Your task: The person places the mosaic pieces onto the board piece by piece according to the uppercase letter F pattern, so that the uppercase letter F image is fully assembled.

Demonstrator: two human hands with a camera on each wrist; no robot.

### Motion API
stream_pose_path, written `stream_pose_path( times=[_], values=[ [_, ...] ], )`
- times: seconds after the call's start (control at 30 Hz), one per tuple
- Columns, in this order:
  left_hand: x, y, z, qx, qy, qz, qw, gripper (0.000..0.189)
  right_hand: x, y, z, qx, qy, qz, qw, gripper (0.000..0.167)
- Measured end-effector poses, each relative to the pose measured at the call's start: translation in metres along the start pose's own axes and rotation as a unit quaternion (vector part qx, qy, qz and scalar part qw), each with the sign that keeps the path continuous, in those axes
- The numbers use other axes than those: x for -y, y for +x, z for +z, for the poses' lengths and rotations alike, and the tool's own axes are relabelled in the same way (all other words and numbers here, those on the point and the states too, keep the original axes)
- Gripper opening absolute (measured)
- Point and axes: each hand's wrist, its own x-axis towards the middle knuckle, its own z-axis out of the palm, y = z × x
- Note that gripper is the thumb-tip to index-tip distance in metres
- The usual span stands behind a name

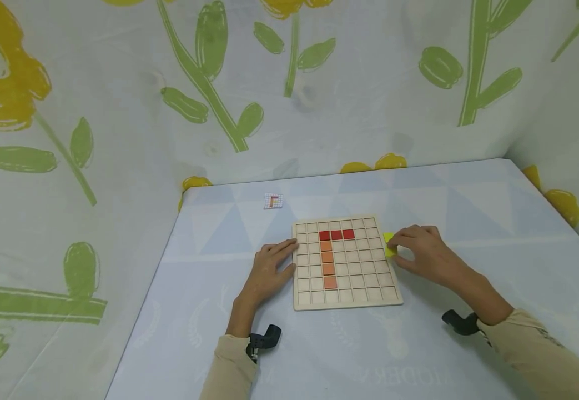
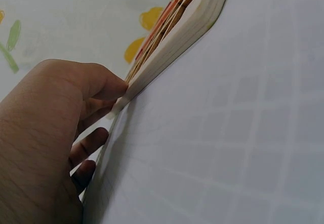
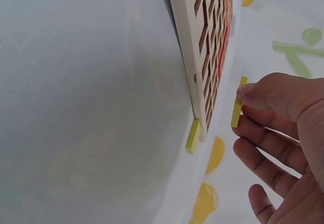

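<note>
A square wooden grid board [image 1: 364,283] lies on the table, with three red tiles [image 1: 336,235] in a row near its far side and a column of several orange tiles [image 1: 328,269] below the leftmost red one. My left hand [image 1: 265,275] rests at the board's left edge, fingertips and thumb touching the rim. Just off the right edge, my right hand [image 1: 426,256] pinches a yellow tile [image 3: 239,102] between thumb and fingers, raised above the table. A second yellow tile [image 3: 193,136] lies on the table against the board's right side.
A small card [image 1: 273,201] with a printed grid and a coloured figure lies behind the board. Flower-patterned fabric walls [image 1: 319,128] stand behind and to the sides of the table [image 1: 209,239]. A black strap device is worn on each wrist.
</note>
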Motion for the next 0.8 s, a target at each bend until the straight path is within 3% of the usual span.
stream_pose_path(
  times=[0.27,0.8],
  values=[
    [0.000,-0.001,0.000,-0.004,-0.001,0.003,1.0000,0.049,0.005,0.007,0.005,-0.008,0.010,-0.021,0.9997,0.021],
    [0.001,0.001,0.001,0.002,0.012,0.000,0.9999,0.049,0.017,0.021,0.011,0.020,0.016,-0.016,0.9995,0.022]
  ],
)
